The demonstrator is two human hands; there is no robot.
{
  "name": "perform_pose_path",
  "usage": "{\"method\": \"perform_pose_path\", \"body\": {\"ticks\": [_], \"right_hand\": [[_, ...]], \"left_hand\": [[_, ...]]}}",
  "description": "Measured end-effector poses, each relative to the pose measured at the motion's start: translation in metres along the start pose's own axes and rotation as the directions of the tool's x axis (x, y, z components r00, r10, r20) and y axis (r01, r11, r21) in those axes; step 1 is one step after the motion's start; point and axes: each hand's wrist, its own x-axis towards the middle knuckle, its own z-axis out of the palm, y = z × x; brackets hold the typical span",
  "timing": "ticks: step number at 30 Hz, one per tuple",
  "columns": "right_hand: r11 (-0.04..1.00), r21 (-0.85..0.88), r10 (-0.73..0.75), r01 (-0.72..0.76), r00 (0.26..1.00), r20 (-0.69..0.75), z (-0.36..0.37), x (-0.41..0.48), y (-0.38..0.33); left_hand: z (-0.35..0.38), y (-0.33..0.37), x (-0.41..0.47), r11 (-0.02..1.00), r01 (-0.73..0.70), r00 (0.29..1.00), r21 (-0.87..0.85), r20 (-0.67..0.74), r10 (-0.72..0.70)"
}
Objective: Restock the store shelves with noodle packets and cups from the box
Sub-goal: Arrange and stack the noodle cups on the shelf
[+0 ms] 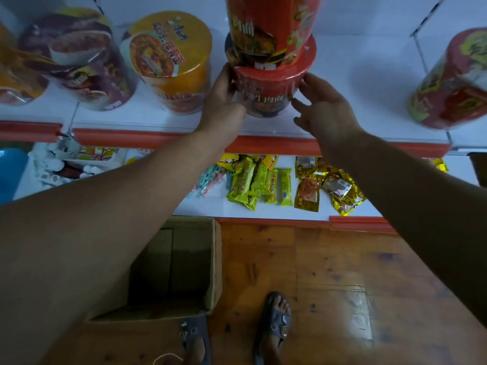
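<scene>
White upper shelf and lower shelf, both edged in red, fill the far half of view; wooden floor lies near. Cardboard box stands open on the floor, near left, beneath my left arm. Upper shelf carries noodle cups in a row: purple cup at left, yellow cup beside it, right-hand red cup at far right. At centre, lower red cup stands on the shelf with upper red cup stacked on its lid. My left hand grasps the lower red cup's left side, fingers curled round it. My right hand is released, fingers spread just beside the cup's right side; contact cannot be confirmed. Snack packets lie on the lower shelf.
</scene>
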Motion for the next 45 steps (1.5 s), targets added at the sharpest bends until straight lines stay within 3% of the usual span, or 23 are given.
{"method": "perform_pose_path", "body": {"ticks": [5,11,16,22,28,33,38,41,45], "right_hand": [[1.000,0.009,-0.005,0.005,1.000,0.008,0.001,-0.008,0.006],[0.981,-0.098,-0.183,0.167,0.967,-0.179,0.003,-0.010,-0.005],[0.945,-0.161,-0.306,0.285,0.944,-0.125,0.012,-0.010,-0.025],[0.943,-0.204,-0.289,0.264,0.952,-0.102,0.009,-0.002,-0.038],[0.945,-0.195,-0.283,0.261,0.955,-0.091,0.004,0.005,-0.041],[0.929,-0.252,-0.297,0.272,0.953,-0.066,0.002,0.008,-0.037],[0.945,-0.204,-0.263,0.256,0.965,-0.005,-0.003,0.021,-0.047],[0.928,-0.214,-0.333,0.305,0.937,-0.106,-0.005,0.019,-0.037],[0.920,-0.190,-0.372,0.343,0.917,-0.145,0.000,0.014,-0.031]], "left_hand": [[-0.002,0.004,-0.003,0.998,-0.009,1.000,0.062,0.004,0.009],[0.001,0.024,-0.019,0.984,-0.124,0.985,0.129,-0.107,0.138],[-0.004,0.039,-0.017,0.981,-0.172,0.983,0.095,-0.047,0.177],[-0.004,0.026,-0.023,0.974,-0.216,0.976,0.072,-0.016,0.217],[-0.004,0.021,-0.020,0.987,-0.155,0.972,0.038,-0.175,0.159],[0.001,0.026,-0.020,0.972,-0.229,0.973,0.045,-0.027,0.230],[0.005,0.020,-0.028,0.976,-0.213,0.973,0.054,-0.076,0.217],[0.002,0.024,-0.018,0.987,-0.159,0.977,0.032,-0.136,0.162],[-0.002,0.024,-0.007,0.975,-0.213,0.977,0.060,-0.003,0.214]]}}
